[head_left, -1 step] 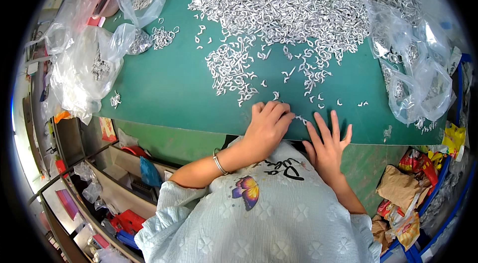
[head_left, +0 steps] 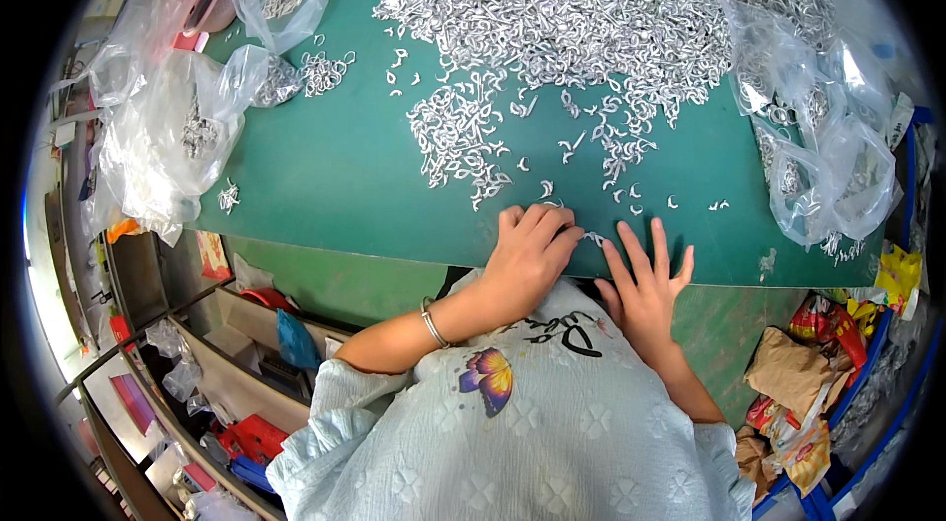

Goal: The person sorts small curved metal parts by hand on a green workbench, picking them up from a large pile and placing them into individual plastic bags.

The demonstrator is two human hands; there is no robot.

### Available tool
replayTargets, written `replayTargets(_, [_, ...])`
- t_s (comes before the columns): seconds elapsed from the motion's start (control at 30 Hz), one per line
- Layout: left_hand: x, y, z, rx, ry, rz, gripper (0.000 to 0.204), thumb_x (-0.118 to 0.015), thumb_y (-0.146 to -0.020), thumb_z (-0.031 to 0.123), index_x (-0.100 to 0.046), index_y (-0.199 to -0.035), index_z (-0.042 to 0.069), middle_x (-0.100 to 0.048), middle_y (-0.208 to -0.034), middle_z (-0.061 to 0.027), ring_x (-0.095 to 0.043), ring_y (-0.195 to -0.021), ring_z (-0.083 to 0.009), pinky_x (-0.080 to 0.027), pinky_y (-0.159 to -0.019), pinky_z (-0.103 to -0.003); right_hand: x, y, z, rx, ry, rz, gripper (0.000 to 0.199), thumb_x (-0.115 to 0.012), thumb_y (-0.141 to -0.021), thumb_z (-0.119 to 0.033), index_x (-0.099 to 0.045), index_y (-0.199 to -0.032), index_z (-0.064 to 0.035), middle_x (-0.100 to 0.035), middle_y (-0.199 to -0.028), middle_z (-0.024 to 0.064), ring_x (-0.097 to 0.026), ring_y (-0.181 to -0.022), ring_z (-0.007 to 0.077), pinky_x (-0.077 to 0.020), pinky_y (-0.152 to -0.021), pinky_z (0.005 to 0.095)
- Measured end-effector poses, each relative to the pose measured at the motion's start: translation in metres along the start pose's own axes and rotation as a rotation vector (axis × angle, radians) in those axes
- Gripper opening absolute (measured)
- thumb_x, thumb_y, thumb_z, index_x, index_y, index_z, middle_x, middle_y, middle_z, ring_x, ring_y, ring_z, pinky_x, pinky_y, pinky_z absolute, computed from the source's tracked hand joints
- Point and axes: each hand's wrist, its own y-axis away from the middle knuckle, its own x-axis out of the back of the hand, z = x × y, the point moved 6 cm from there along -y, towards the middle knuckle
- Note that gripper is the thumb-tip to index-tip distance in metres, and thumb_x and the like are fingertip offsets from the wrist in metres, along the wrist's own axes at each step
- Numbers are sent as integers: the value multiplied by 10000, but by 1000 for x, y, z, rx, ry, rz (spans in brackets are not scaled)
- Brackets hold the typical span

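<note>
At the table's (head_left: 325, 176) near edge, the left hand (head_left: 527, 250) curls over small metal hooks (head_left: 596, 238), pinching to gather them; the right hand (head_left: 645, 279) lies flat, fingers spread, bracing beside them.

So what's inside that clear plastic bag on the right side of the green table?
Through the clear plastic bag show heaps of small silvery metal hooks, like the loose pile on the green table. Crumpled folds hide its bottom.

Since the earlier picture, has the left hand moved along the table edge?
No. The left hand lies at the same spot on the near edge of the green table, no shift either way.
</note>
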Motion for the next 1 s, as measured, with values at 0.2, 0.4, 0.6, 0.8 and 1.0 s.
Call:
replayTargets(0.2, [7, 13, -6, 64, -12, 49, 271, -709, -743, 6, -645, -1001, 62, -576, -1000, -52, -550, -923, -224, -345, -758, -374, 1, -4, 0, 59, -41, 156, 302, -732, -779, -218, -684, -1060, -120, -571, -1266, 18, -445, -1277, 309, -102, -1059, 615])
replayTargets(0.4, [5, 27, -9, 104, 40, 27, 284, -719, -746, 24, -648, -1017, 70, -572, -989, -52, -548, -909, -225, -352, -749, -367, -3, -4, -9, 151, -76, 162, 350, -755, -750, -255, -687, -1065, -118, -585, -1232, 17, -477, -1222, 285, -153, -1054, 576])
replayTargets(0.6, [11, 23, -4, 131, 72, 49, 317, -731, -752, 64, -632, -1053, 68, -560, -1036, -71, -536, -915, -242, -363, -763, -376, -6, -24, -10, 53, -205, 163, 337, -662, -812, -183, -669, -1149, -172, -551, -1287, 63, -441, -1243, 332, -180, -1037, 603])
replayTargets(0.8, [5, 20, -10, 63, 48, 32, 291, -745, -748, 80, -629, -1013, 53, -565, -1015, -78, -538, -882, -254, -381, -743, -372, -6, -53, -21, 93, -70, 7, 374, -645, -832, -224, -635, -1203, -176, -475, -1391, 38, -336, -1353, 330, -131, -1047, 648])
replayTargets(1.0, [15, 17, -18, 112, 103, 141, 276, -730, -743, 11, -623, -998, 19, -572, -988, -99, -553, -832, -261, -429, -702, -364, 1, -37, 0, 42, -77, 72, 402, -653, -831, -228, -624, -1207, -89, -495, -1383, 25, -347, -1367, 295, -118, -1055, 649])
